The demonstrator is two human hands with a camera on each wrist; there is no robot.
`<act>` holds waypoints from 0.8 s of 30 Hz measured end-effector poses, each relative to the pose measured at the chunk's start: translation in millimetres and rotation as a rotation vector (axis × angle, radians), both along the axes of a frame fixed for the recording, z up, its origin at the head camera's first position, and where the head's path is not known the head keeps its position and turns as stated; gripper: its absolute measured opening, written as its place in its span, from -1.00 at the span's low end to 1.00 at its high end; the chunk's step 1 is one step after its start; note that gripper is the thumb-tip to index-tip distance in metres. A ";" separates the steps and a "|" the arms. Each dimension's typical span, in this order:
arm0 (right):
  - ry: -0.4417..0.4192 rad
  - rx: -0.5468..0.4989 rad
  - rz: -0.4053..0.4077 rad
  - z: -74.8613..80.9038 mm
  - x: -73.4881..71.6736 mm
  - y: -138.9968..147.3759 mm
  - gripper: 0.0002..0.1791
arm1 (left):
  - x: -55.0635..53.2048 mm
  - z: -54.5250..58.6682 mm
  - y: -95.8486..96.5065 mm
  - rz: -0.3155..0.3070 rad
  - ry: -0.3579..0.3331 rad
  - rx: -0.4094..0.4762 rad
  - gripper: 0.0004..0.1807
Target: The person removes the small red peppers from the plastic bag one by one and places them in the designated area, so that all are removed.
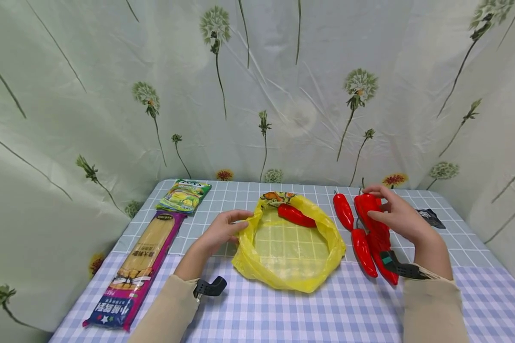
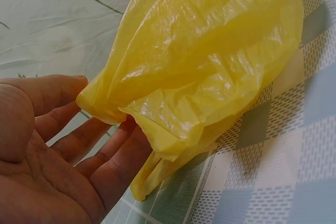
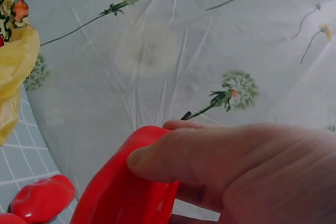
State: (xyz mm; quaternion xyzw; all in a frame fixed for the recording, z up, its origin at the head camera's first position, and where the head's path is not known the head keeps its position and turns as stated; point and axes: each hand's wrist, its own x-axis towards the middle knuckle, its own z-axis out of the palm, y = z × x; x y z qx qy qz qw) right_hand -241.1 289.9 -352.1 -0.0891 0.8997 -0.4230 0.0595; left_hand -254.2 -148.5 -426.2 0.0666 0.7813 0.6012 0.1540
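Observation:
A yellow plastic bag (image 1: 251, 262) stands with its mouth spread wide. A red pepper (image 1: 296, 216) lies inside, near the far rim beside a printed patch. My left hand (image 1: 224, 232) pinches the bag's left edge between thumb and fingers, with a fold of yellow plastic (image 2: 100, 100) there in the left wrist view. On the right, my right hand (image 1: 399, 216) holds a glossy red pepper (image 3: 126, 177), thumb on its near side. More red peppers lie close by: one to the left (image 1: 343, 211), one nearer (image 1: 362, 252), and another (image 1: 385, 259) partly under my wrist.
Left of the bag lies a long purple pack of spaghetti (image 1: 133, 271). A green and yellow packet (image 1: 183, 196) sits just beyond it. A small black packet (image 1: 430, 218) is at the far right. A flowered cloth (image 1: 283, 95) hangs behind the checked tablecloth (image 1: 257, 314).

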 end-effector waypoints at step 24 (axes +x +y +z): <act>-0.068 0.144 -0.040 -20.8 -2.9 35.0 -0.32 | -1.1 -1.8 0.0 -0.005 -0.001 -0.012 -0.61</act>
